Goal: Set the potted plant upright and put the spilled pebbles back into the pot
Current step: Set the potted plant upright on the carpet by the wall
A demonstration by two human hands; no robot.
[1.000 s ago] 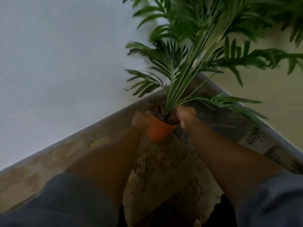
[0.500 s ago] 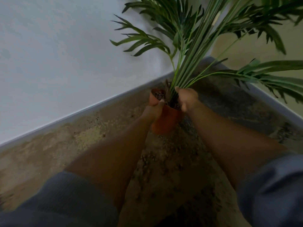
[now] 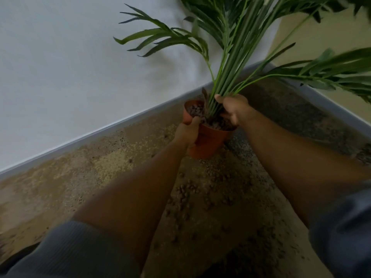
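Note:
A small orange pot [image 3: 208, 140] stands on the speckled floor near the room's corner, with a tall green palm-like plant [image 3: 230, 57] rising from it, leaning a little to the right. Brown pebbles [image 3: 195, 111] fill the pot's top. My left hand [image 3: 187, 131] grips the pot's left rim and side. My right hand [image 3: 233, 109] is closed around the base of the stems at the pot's right rim. Spilled pebbles [image 3: 183, 194] lie scattered on the floor between my forearms.
A white wall with a grey skirting board [image 3: 100, 130] runs along the left. A beige wall [image 3: 321, 35] meets it behind the plant. Fronds [image 3: 331, 69] spread over the right side. My grey sleeves fill the lower corners.
The pot and plant have tipped from leaning right toward upright, and the fronds have swung. My left hand has shifted onto the pot's rim. The view has moved closer.

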